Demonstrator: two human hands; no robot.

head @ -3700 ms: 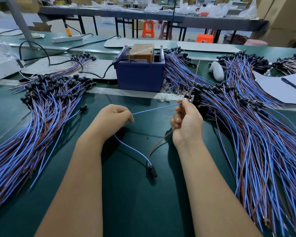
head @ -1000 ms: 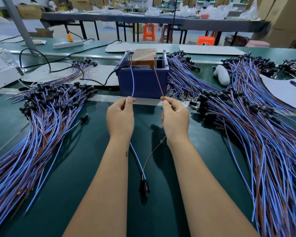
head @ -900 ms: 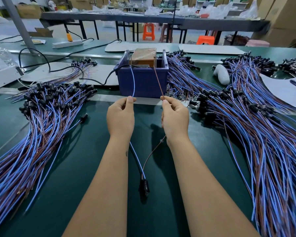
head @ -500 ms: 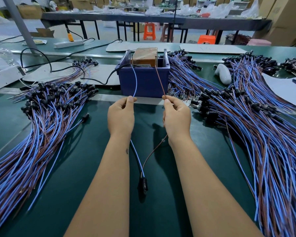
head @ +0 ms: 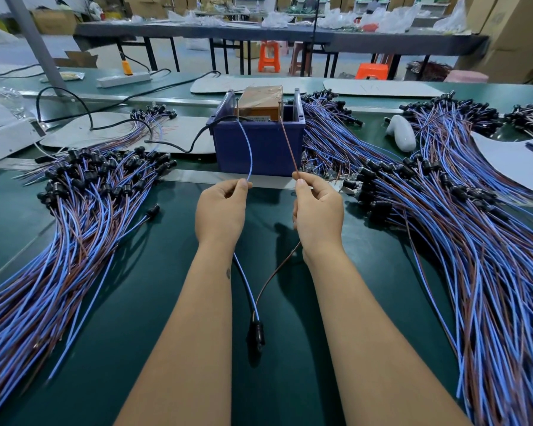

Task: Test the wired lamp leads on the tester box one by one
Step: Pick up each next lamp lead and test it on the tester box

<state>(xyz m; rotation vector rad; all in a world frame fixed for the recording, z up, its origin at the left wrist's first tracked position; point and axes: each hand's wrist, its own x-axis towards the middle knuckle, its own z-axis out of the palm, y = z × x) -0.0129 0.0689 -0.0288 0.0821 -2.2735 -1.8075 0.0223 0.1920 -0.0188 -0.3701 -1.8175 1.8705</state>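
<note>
The green table [head: 120, 318] carries 2 large heaps of blue-and-brown leads: the left pile [head: 59, 241] and the right pile [head: 459, 241], the latter cut off by the frame edge. Between them stands the blue tester box [head: 259, 146]. The left hand [head: 222, 210] pinches the blue wire [head: 249, 149], the right hand [head: 319, 210] pinches the brown wire [head: 288, 142], both tips up at the box's 2 posts; contact is hard to judge. The lamp socket [head: 256, 335] lies between the forearms.

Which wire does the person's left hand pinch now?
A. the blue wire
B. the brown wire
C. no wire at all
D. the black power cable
A: the left hand pinches the blue wire, which rises to the tester box, while the right hand pinches the brown wire.
</note>
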